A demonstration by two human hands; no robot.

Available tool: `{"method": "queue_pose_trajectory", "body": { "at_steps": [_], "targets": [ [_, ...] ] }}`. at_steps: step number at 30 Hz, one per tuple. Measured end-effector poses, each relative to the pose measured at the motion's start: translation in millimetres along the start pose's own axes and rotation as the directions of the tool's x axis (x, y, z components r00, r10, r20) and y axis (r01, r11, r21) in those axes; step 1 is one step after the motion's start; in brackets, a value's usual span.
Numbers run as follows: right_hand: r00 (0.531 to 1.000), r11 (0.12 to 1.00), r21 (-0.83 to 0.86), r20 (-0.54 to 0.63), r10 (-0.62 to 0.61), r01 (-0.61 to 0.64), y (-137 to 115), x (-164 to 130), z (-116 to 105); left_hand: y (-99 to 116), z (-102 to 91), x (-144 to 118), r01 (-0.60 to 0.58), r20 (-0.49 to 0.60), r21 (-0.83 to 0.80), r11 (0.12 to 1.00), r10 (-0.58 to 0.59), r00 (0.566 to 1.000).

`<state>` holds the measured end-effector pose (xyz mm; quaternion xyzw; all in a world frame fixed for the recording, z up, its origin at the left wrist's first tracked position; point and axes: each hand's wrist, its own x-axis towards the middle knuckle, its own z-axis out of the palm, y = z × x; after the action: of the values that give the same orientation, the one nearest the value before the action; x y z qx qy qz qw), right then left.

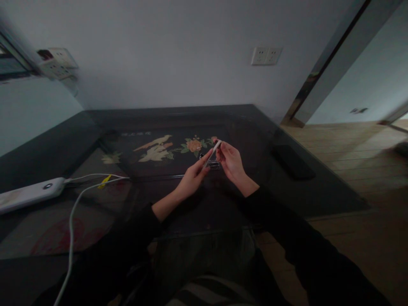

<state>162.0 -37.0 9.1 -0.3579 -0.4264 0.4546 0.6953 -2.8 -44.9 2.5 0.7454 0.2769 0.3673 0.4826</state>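
Holding a thin white stick [214, 152] between both hands above the glass table [318, 187]: left hand [193, 178] pinches the lower end, right hand [231, 163] pinches the top. Fingers closed on it, both sides. What the stick is — too dim to tell.

Risks, my read:
- Light fingertip grip only; a twist could drop it onto hard glass.
- White cable [72, 221] runs near the left sleeve; an elbow could snag it and drag the power bank [30, 194].

Surfaces: glossy dark glass over floral inlay, smooth rounded plastic bank, flat black phone [293, 162] lying to the right.
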Motion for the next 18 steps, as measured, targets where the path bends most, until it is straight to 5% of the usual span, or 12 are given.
{"method": "queue_pose_trajectory", "body": {
  "at_steps": [18],
  "targets": [
    [0.999,0.999,0.032,0.052,-0.002,0.000,-4.5,-2.5,4.7,-12.1,-6.4,5.1,0.033,-0.078,-0.050,0.998,-0.037,0.996]
  ]
}}
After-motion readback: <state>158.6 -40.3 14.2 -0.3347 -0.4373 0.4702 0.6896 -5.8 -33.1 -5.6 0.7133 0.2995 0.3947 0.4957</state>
